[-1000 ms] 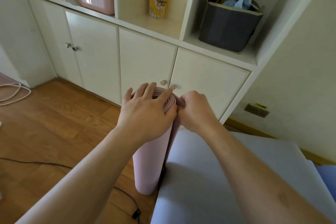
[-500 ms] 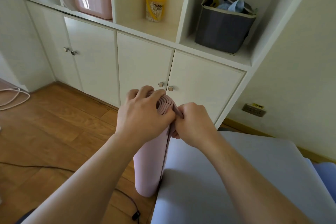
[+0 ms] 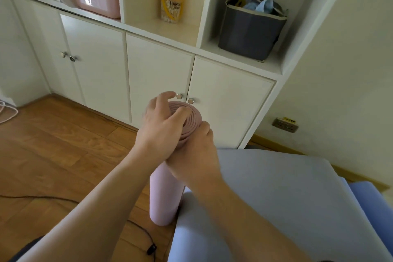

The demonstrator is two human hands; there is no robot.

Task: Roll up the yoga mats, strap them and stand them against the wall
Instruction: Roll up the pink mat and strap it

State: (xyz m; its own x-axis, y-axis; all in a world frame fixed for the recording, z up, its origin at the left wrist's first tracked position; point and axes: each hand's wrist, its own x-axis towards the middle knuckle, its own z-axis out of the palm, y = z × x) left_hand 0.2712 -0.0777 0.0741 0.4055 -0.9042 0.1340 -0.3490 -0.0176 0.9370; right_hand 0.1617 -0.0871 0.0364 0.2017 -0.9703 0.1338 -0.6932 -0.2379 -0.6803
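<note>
Pink rolled mat [image 3: 163, 195] stands on end on the wood floor [image 3: 63, 155], against the flat grey mat [image 3: 265, 193]. My left hand [image 3: 162, 125] cups its top, my right hand [image 3: 194, 155] grips just below. No strap yet, so it may unroll or tip. Mats: one rolled, one grey flat, one blue [image 3: 370, 195].

Head view, single camera: worn on the person's head, wide-angle, looking forward and steeply down along both forearms. Close range: the left hand [image 3: 161, 127] and right hand [image 3: 192, 155] sit at frame centre on the upright rolled mat [image 3: 164, 200]. Faces the white cabinet [image 3: 161, 74] and its open shelves above; wood floor [image 3: 55, 144] lower left, wall [image 3: 340, 70] at right. Straight lines bow toward the frame edges. No second view.
</note>
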